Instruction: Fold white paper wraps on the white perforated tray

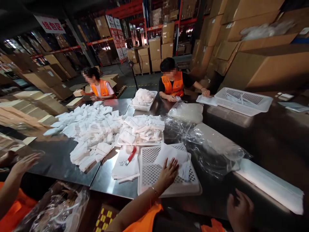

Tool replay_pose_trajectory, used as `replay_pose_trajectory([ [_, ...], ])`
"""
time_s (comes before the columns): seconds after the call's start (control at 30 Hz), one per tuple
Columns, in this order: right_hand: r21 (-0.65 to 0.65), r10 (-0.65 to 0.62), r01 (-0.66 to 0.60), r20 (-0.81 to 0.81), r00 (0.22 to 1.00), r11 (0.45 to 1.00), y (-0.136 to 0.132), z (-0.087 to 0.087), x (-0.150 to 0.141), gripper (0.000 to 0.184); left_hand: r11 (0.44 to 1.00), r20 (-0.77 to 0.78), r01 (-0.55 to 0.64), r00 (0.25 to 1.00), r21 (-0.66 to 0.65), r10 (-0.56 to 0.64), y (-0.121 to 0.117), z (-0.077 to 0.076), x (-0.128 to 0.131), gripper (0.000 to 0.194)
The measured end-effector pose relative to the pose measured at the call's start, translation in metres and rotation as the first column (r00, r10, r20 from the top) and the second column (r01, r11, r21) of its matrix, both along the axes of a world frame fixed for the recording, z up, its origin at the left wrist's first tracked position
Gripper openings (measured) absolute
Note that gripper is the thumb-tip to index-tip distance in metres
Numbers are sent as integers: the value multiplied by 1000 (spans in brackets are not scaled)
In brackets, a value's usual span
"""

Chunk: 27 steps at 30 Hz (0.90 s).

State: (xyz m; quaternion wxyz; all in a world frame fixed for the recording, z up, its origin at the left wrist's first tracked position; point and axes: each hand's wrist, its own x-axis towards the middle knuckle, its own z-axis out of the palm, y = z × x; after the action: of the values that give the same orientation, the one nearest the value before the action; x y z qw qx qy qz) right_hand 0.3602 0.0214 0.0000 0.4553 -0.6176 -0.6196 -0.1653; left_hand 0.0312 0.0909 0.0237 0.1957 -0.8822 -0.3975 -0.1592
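Atop the white perforated plastic basket: thin white papery sheets, overlapping, reaching far and right from the left hand.
Sheets' long axis: seems to slant from far left to near right.
Left fingers: spread, open, resting on the sheets.
Nearer hand: left; the right hand is well apart, right of the basket, fingers loosely curled, holding nothing visible.
Left of the basket: a red-handled tool on a flat white printed stack.
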Motion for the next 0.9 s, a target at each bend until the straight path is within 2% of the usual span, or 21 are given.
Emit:
replay_pose_trajectory([
  [0.07,61,107,-122,210,972,991,32,12,-13,36,996,-41,79,996,-38,-80,3,1,-20,40],
  [0.1,59,189,-221,336,922,973,48,20,-20,34,989,-68,137,988,-59,-141,3,3,-34,41],
  [0.2,-53,421,-504,627,655,862,93,42,-41,37,959,-133,266,951,-97,-278,1,9,-73,44],
  [0.27,-154,535,-657,727,431,738,117,54,-58,43,958,-141,269,949,-103,-281,1,11,-88,46],
  [0.37,-327,652,-795,750,110,510,142,68,-87,46,961,-116,256,957,-100,-267,5,7,-88,46],
  [0.43,-447,736,-812,677,-34,374,149,73,-105,47,961,-90,263,959,-81,-269,9,1,-82,44],
  [0.5,-530,810,-800,578,-98,281,151,75,-117,51,962,-64,264,961,-67,-268,11,-3,-77,42],
  [0.6,-612,874,-762,468,-132,213,153,71,-123,57,954,-42,269,960,-131,-276,10,3,-79,41],
  [0.67,-666,919,-729,369,-140,156,153,68,-121,56,927,-1,284,956,-244,-293,5,18,-84,43],
  [0.7,-683,950,-719,292,-109,127,154,69,-119,54,903,45,292,955,-314,-294,2,30,-88,45],
  [0.73,-691,980,-715,193,-44,104,154,71,-118,51,872,115,301,953,-385,-279,-2,43,-91,49],
  [0.8,-686,986,-722,-46,158,84,154,83,-118,46,790,310,330,932,-517,-187,-8,71,-98,61],
  [0.87,-688,909,-723,-259,326,63,156,102,-124,49,699,514,401,856,-592,-56,-10,96,-104,66],
  [0.9,-687,864,-725,-333,379,54,158,113,-129,53,668,595,442,804,-599,1,-10,107,-106,62],
])
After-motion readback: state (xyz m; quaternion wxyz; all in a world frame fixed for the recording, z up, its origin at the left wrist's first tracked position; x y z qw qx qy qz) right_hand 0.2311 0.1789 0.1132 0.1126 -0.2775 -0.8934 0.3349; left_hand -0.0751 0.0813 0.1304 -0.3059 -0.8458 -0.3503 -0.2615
